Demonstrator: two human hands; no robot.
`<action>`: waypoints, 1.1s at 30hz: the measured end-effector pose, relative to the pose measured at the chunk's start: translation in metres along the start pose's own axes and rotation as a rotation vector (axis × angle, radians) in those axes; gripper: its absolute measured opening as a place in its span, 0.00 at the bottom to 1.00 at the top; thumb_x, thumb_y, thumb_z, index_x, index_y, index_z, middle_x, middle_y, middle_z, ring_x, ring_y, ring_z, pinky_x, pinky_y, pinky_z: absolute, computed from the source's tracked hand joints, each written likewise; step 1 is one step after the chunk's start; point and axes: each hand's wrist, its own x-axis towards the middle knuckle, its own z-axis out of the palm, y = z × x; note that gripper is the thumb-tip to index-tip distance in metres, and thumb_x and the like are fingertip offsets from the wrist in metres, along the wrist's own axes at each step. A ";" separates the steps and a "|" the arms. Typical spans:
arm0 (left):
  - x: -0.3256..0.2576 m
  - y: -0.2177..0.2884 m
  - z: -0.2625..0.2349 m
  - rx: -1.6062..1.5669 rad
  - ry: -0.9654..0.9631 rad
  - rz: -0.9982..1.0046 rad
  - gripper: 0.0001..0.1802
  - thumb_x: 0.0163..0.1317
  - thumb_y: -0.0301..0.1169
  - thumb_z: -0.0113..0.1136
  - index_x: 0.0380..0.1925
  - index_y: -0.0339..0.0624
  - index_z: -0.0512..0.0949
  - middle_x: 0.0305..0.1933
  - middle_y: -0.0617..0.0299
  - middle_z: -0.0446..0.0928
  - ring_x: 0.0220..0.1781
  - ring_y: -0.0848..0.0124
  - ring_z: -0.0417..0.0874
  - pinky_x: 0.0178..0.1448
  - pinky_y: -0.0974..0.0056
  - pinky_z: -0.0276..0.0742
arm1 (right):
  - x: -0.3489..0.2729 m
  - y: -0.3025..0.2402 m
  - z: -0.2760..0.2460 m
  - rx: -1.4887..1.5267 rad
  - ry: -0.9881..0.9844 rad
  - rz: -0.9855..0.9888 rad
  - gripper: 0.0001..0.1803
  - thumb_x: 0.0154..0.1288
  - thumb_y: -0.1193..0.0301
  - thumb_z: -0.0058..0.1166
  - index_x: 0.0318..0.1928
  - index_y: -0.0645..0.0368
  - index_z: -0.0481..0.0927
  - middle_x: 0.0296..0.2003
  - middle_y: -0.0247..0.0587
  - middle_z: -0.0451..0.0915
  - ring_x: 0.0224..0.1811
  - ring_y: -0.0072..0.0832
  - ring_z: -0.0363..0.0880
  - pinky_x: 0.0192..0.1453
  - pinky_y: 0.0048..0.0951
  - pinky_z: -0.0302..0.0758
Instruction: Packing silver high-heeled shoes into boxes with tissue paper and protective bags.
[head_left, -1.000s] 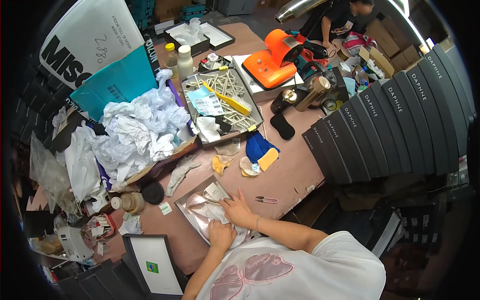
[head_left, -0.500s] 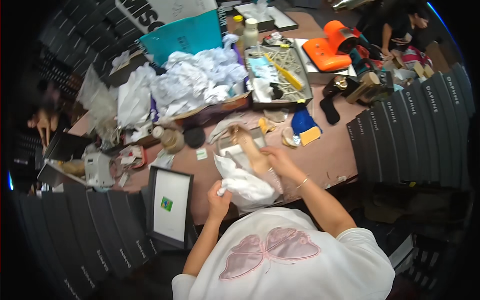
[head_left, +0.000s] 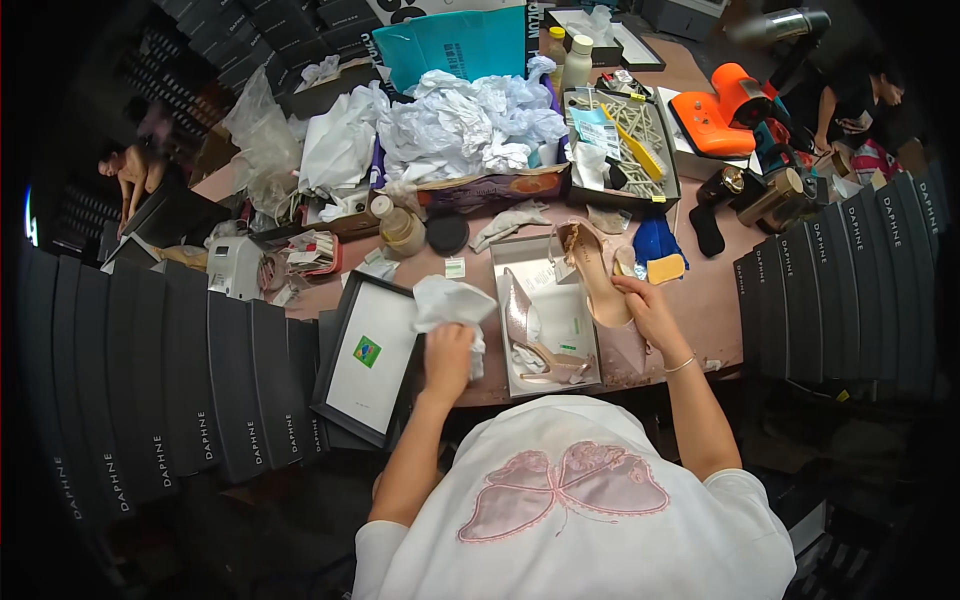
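The left hand point(head_left: 449, 352) is closed around a crumpled wad of white tissue paper point(head_left: 449, 302), soft and creased, held above the near edge of the pinkish-brown work table point(head_left: 690, 300). The right hand point(head_left: 648, 308) grips a pale pink glossy high-heeled shoe point(head_left: 592, 272) along its side, fingers curled round the sole; the shoe lies tilted over the right wall of an open, shallow grey cardboard shoe box point(head_left: 545, 315) that sits at the table's near edge. Inside that box a second pale pink shiny high-heeled shoe point(head_left: 533, 335) lies on its side on a white paper lining, its thin heel pointing toward the near right corner of the box.

Just left of the box, overhanging the near edge, rests a flat black box lid with a white inner face and a small green sticker point(head_left: 367, 360). Toward the far side of the table a large heap of crumpled white tissue point(head_left: 465, 125) fills a long low cardboard tray. To its right stands a grey wire-mesh tray point(head_left: 672, 170) holding a yellow stick-shaped tool, paper cards and small scraps. A round black lid point(head_left: 447, 234) lies between the tissue heap and the shoe box. A blue cloth and a yellow sponge block point(head_left: 665, 268) lie just right of the held shoe. An orange plastic handheld machine point(head_left: 722, 105) sits near the far right corner.
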 end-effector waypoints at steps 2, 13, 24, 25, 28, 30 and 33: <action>-0.027 -0.014 0.067 0.139 -0.617 -0.083 0.13 0.49 0.24 0.57 0.38 0.41 0.77 0.39 0.52 0.76 0.46 0.52 0.76 0.52 0.50 0.71 | -0.002 -0.014 0.003 -0.076 -0.036 -0.053 0.20 0.59 0.80 0.38 0.50 0.73 0.76 0.45 0.52 0.82 0.49 0.32 0.79 0.56 0.26 0.72; 0.033 0.017 -0.053 -1.272 -0.540 -0.384 0.25 0.67 0.39 0.54 0.60 0.39 0.67 0.55 0.51 0.74 0.58 0.62 0.76 0.57 0.62 0.74 | -0.023 -0.104 0.055 -0.681 -0.834 -0.289 0.15 0.54 0.71 0.53 0.41 0.65 0.81 0.31 0.54 0.81 0.36 0.47 0.80 0.42 0.39 0.76; -0.030 -0.015 -0.033 -2.041 -0.554 -0.973 0.37 0.68 0.60 0.39 0.59 0.37 0.65 0.48 0.49 0.76 0.40 0.61 0.83 0.45 0.60 0.84 | -0.028 0.011 0.125 -0.794 -0.537 -0.261 0.13 0.58 0.67 0.57 0.39 0.63 0.80 0.34 0.45 0.82 0.33 0.40 0.83 0.37 0.37 0.79; -0.025 -0.011 -0.034 -2.028 -0.467 -1.017 0.36 0.67 0.60 0.40 0.58 0.37 0.66 0.46 0.49 0.76 0.39 0.62 0.83 0.44 0.60 0.84 | -0.040 0.024 0.145 -1.017 -0.513 -0.247 0.12 0.58 0.68 0.56 0.39 0.63 0.79 0.33 0.45 0.81 0.33 0.39 0.84 0.35 0.36 0.79; -0.019 -0.004 -0.029 -2.011 -0.481 -0.950 0.36 0.68 0.61 0.37 0.58 0.40 0.65 0.43 0.49 0.78 0.39 0.61 0.83 0.43 0.61 0.83 | -0.050 0.059 0.185 -1.171 -0.242 -0.367 0.09 0.58 0.70 0.53 0.38 0.60 0.74 0.30 0.44 0.80 0.31 0.36 0.84 0.29 0.34 0.79; -0.018 0.004 -0.025 -2.042 -0.454 -0.979 0.36 0.68 0.61 0.37 0.59 0.41 0.65 0.44 0.47 0.77 0.37 0.60 0.83 0.42 0.61 0.83 | -0.040 0.062 0.186 -1.192 -0.296 -0.353 0.09 0.58 0.71 0.52 0.40 0.59 0.73 0.29 0.43 0.80 0.30 0.34 0.84 0.26 0.33 0.78; -0.022 0.014 -0.021 -2.064 -0.337 -1.034 0.34 0.68 0.60 0.39 0.58 0.41 0.65 0.44 0.48 0.77 0.39 0.60 0.83 0.43 0.59 0.83 | -0.039 0.052 0.183 -1.096 -0.261 -0.289 0.13 0.55 0.74 0.55 0.41 0.60 0.71 0.29 0.43 0.79 0.32 0.33 0.84 0.28 0.31 0.78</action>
